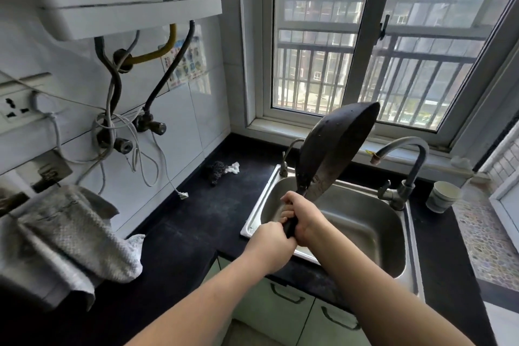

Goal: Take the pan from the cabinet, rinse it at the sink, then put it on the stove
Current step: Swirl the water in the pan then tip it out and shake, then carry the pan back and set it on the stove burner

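A dark, worn pan (334,146) is held tilted on edge above the steel sink (365,233), its body rising toward the window. Both hands grip its black handle over the sink's left rim. My left hand (269,244) wraps the lower end of the handle. My right hand (304,215) clasps it just above, closer to the pan body. The tall faucet (404,166) arches at the sink's right rear; I see no water running from it. The stove is out of view.
A black counter (196,219) surrounds the sink. A scrubber and white scrap (222,170) lie by the wall, a grey towel (70,236) hangs at left, a paper cup (442,195) stands right of the faucet. Green cabinet doors (283,306) are below.
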`<state>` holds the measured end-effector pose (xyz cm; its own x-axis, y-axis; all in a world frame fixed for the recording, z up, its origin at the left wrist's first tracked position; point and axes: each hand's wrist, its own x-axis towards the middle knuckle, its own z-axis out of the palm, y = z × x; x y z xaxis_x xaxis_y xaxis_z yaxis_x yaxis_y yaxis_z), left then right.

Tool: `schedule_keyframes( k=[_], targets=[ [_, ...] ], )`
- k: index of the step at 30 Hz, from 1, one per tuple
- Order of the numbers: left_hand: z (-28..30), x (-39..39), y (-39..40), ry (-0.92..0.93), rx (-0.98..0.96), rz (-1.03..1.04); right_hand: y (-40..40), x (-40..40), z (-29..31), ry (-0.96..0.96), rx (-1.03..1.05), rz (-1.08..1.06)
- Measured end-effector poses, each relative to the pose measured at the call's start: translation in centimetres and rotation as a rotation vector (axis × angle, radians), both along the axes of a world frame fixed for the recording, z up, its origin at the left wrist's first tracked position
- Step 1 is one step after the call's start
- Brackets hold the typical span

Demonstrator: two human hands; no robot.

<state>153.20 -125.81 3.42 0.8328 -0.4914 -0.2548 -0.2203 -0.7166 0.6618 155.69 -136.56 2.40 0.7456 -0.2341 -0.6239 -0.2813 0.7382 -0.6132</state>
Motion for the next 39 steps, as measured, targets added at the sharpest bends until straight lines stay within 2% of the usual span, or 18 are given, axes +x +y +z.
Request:
schedule_keyframes(
  k=[16,30,33,39],
  targets=[
    [-2.1,-8.1,-8.3,-0.01,0.091,0.239,-7.4,-6.1,-2.2,0.021,0.087,0.235],
    [-2.9,-13.5,-5.5,0.068,-0.003,0.525,-3.3,-9.5,-2.2,0.03,0.07,0.475],
    [-4.0,-14.7,-4.4,0.127,-0.046,0.593,-2.0,-10.8,-2.6,0.063,0.063,0.535],
    [-4.9,-18.5,-1.9,0.358,-0.234,0.713,0.7,-14.1,-3.5,0.104,-0.004,0.65]
  ],
)
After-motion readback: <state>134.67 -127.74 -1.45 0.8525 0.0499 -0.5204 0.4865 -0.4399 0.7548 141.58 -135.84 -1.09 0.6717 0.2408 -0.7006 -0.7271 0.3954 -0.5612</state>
